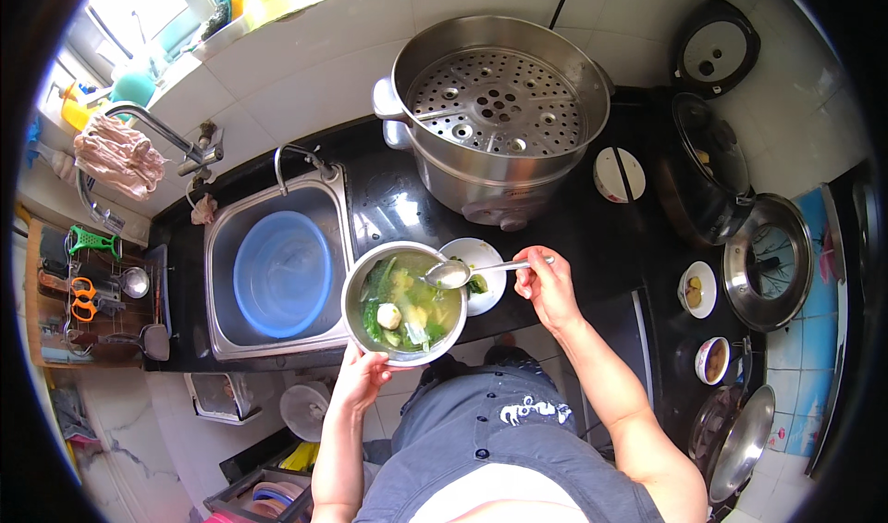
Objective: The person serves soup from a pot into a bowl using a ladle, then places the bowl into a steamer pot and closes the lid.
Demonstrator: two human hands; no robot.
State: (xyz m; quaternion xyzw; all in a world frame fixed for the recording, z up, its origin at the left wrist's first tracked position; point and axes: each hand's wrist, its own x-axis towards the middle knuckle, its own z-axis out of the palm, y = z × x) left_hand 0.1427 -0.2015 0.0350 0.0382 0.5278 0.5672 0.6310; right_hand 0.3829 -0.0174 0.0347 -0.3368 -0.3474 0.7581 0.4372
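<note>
My left hand (364, 374) grips the near rim of a metal bowl (349, 329) filled with greenish soup. Leafy greens and a white ball (388, 315) float in that soup (409, 294). In my right hand (548, 284) is a metal spoon (449, 274), held by the end of its handle. The spoon's bowl hangs over the right side of the soup. Partly hidden behind the metal bowl is a white bowl (491, 252) on the black counter, with some greens inside.
Behind the bowls stands a large steel steamer (499, 169) with a perforated tray. On the left, a sink (218, 315) holds a blue basin (283, 273). At right are a rice cooker (694, 183), a pot lid (798, 266) and small bowls (709, 290). A utensil rack (73, 294) stands far left.
</note>
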